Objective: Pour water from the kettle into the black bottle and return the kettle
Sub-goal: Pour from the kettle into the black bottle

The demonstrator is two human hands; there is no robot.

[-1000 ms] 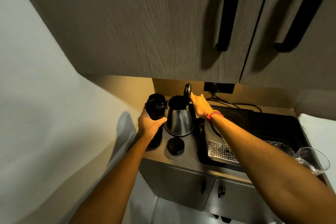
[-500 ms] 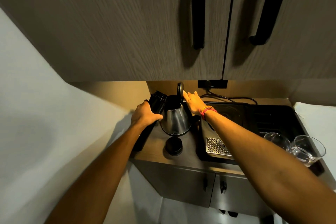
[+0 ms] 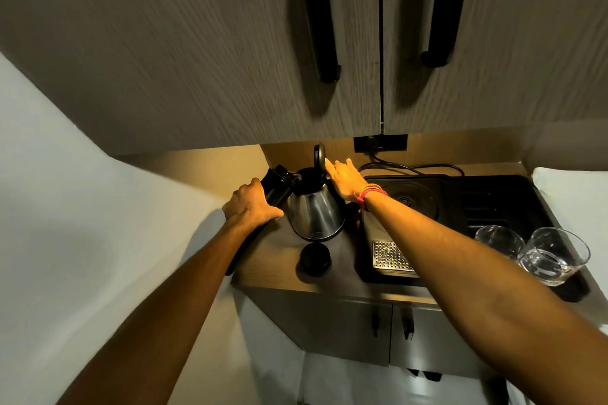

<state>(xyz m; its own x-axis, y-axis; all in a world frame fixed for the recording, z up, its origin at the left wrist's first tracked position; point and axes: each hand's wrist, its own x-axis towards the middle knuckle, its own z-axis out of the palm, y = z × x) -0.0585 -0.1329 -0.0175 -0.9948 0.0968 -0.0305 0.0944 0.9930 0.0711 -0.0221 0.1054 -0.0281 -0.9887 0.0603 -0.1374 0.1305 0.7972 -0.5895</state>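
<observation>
A steel kettle (image 3: 316,215) stands on the counter with its black lid (image 3: 319,158) flipped upright. My right hand (image 3: 345,182) rests against the lid and the kettle's handle side; the handle is hidden behind it. The black bottle (image 3: 278,184) leans with its open mouth close to the kettle's rim. My left hand (image 3: 251,207) is wrapped around the bottle's body. The bottle's black cap (image 3: 315,256) lies on the counter in front of the kettle.
A black tray (image 3: 493,194) with the kettle's round base (image 3: 408,200) and a perforated drip grate (image 3: 391,255) sits to the right. Two glasses (image 3: 552,255) stand at its right end. Wall cupboards hang low above. A wall is at the left.
The bottle has tilted from upright so that its mouth leans toward the kettle. My right hand stays at the lid. The view has shifted upward toward the cupboards.
</observation>
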